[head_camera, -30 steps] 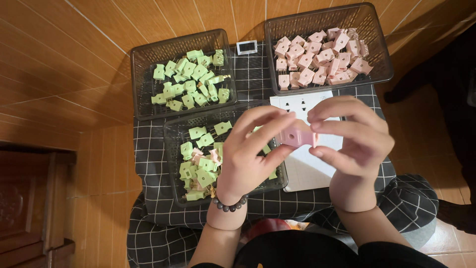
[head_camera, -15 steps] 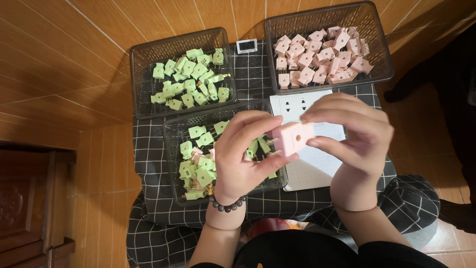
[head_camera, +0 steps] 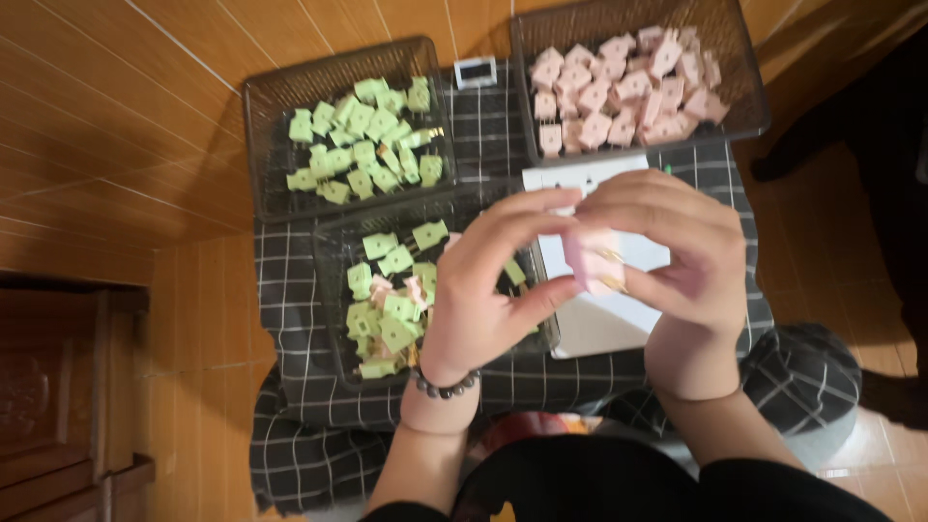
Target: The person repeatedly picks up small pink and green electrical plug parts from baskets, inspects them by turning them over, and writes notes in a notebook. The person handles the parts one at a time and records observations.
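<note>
Both hands meet above the white board: right hand curled, pinching a small pink piece; left hand arched, fingertips touching it too. Below sits a mixed-piece basket; green basket and pink basket lie beyond.

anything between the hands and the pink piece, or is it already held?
Nothing visible in between. The pink piece is already pinched between the left hand and the right hand, held above the white sheet, clear of the mesh baskets.
</note>
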